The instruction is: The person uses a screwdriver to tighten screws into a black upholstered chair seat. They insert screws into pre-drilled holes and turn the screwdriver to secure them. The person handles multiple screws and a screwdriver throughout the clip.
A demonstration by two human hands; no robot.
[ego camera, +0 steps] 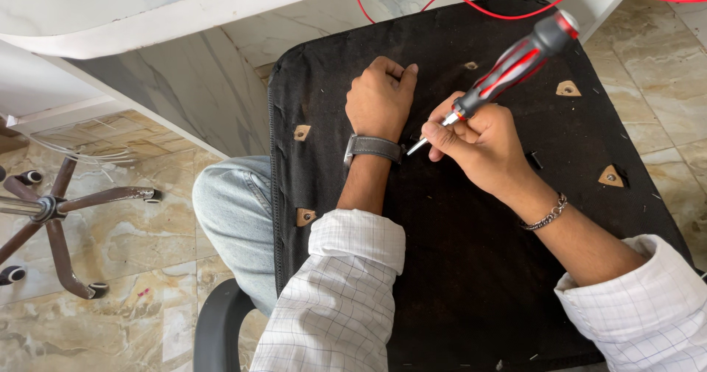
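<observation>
Right hand (482,145) curled around a screwdriver (508,66), fingers pinching the shank low; red-and-black handle slants up and away from the knuckles, tip pointing toward the left wrist. Left hand (379,99) balled in a fist, pressed on the black fabric-covered seat underside (456,269), just beside the tip. Grey watch (373,147) on that wrist. Chair base (51,221) well off beyond the left hand, on the marble floor (132,320).

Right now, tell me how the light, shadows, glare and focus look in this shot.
Head view: soft, even daylight, no harsh glare; the black seat panel swallows detail; faint shadow under the left hand; the right hand and red-and-black screwdriver are sharp; the chair base at the left edge looks slightly stretched; the white desk edge is bright, near overexposed.
</observation>
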